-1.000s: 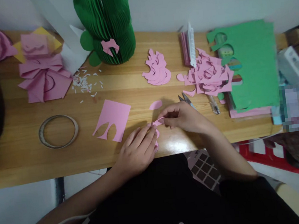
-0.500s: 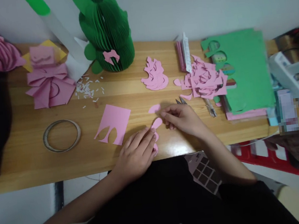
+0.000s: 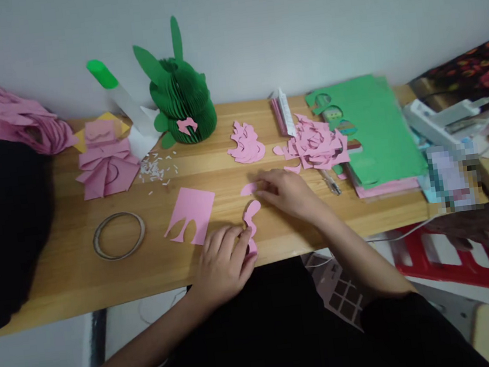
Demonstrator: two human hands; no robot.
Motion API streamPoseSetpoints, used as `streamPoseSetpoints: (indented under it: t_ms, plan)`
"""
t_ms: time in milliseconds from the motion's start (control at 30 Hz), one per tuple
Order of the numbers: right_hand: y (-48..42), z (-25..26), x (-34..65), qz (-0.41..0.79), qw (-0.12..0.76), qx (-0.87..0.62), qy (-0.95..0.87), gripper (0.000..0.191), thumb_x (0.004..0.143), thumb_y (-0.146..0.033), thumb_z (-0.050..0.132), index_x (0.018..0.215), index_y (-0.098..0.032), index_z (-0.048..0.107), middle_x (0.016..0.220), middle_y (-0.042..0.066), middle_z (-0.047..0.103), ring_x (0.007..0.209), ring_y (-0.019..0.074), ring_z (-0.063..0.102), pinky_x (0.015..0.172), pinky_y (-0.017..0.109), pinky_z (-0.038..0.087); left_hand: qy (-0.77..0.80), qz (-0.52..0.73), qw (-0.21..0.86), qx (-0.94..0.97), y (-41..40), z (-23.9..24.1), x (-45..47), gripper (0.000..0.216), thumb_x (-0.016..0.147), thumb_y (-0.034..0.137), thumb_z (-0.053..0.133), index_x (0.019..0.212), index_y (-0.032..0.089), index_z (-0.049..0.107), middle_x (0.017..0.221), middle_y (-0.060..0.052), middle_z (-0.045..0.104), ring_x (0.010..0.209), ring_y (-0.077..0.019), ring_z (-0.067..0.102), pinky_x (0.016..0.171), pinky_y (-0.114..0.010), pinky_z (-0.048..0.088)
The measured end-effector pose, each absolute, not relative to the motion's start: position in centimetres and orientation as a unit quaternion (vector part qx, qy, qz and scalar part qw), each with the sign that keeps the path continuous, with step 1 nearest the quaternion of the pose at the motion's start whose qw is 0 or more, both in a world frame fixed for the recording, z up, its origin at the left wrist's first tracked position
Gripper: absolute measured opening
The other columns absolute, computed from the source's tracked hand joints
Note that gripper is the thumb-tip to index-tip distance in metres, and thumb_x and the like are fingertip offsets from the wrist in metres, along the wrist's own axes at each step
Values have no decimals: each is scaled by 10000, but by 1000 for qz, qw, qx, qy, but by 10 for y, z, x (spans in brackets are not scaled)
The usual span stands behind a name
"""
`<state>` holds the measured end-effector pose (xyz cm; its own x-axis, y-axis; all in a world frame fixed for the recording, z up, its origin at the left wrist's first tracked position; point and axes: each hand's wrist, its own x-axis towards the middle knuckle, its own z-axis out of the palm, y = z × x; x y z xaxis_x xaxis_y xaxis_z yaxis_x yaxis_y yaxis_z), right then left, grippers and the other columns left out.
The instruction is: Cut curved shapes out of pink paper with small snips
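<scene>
My left hand (image 3: 224, 261) rests at the table's front edge, its thumb and bent fingers closed on a curvy pink paper cutout (image 3: 252, 228) with rounded lobes. The cutout's upper end sticks out past the fingertips; its lower part is partly covered. Just beyond it, a small pink paper piece (image 3: 248, 189) lies on the table. My right hand (image 3: 284, 192) is at that piece's right end, with thumb and index finger apart on either side of it. Left of the hands lies a pink paper sheet (image 3: 198, 207) with rounded cut-outs.
Behind are a stack of pink petal shapes (image 3: 246, 143), pink scraps (image 3: 313, 143) and a green honeycomb paper figure (image 3: 185, 105). A tape ring (image 3: 143, 230) and white bits (image 3: 154, 167) lie left. Green sheets (image 3: 378, 133), a pen (image 3: 330, 182) and a power strip (image 3: 429, 121) are right.
My right hand has moved forward to the small pink piece and now hides the scissors' tips. The left hand has drawn back, showing more of the cutout. The camera view has shifted.
</scene>
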<state>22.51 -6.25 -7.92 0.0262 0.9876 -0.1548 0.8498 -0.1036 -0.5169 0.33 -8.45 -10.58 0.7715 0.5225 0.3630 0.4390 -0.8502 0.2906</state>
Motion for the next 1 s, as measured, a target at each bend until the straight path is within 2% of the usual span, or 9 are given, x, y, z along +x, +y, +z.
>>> streamPoseSetpoints:
  t_ms: [67,133,300,533,700,767,867,1000]
  plan:
    - [-53,-74,224,230,84,-683,-688,296,856,-185,621,1147,-144,657,1005,113,658,846,212,611,704,284,401,258,216,111,935,-86,-105,1,318,875,256,575,1131,77,636,1025,-144,681,942,-284,584,816,-403,469]
    - [-45,-71,224,229,60,-669,-705,262,836,-172,638,1094,-143,676,1043,125,637,852,214,605,682,275,388,260,210,132,933,-87,-105,-1,337,858,268,588,1138,87,633,1036,-141,674,946,-285,584,812,-411,469]
    - [-36,-72,223,227,63,-654,-719,35,802,-174,676,812,-144,692,915,91,642,733,174,575,641,254,375,275,207,150,927,-89,-105,-3,354,792,210,631,1133,117,633,1029,-119,662,952,-278,581,815,-410,472]
    - [-53,-76,221,219,148,-696,-668,48,826,-145,620,835,-130,665,846,89,674,716,180,575,633,267,366,238,216,57,945,-99,-106,-3,352,821,286,669,1108,84,641,1104,-176,662,1030,-316,573,882,-458,454]
    - [-92,-73,227,240,241,-725,-599,83,815,-161,575,845,-152,652,800,70,679,692,185,569,653,294,379,191,242,82,948,-110,-110,-18,173,911,138,545,1020,139,679,949,-103,725,873,-221,628,782,-371,471]
    - [-111,-73,227,263,277,-725,-573,78,808,-203,572,807,-168,643,770,58,675,673,184,566,650,301,390,248,280,190,908,-111,-109,-27,168,906,149,553,979,175,702,892,-67,735,831,-194,640,768,-346,475]
    - [-135,-76,217,318,330,-707,-539,136,803,-286,559,749,-179,623,717,46,660,648,179,569,628,302,415,395,360,413,738,-103,-108,-38,133,885,251,598,938,195,706,906,-60,737,856,-182,659,830,-348,496]
    - [-147,-82,185,429,383,-644,-505,313,815,-470,539,791,-174,636,663,31,649,571,151,569,547,276,456,440,379,551,600,-87,-106,-38,237,916,350,504,947,157,638,809,-76,728,772,-186,704,733,-341,559]
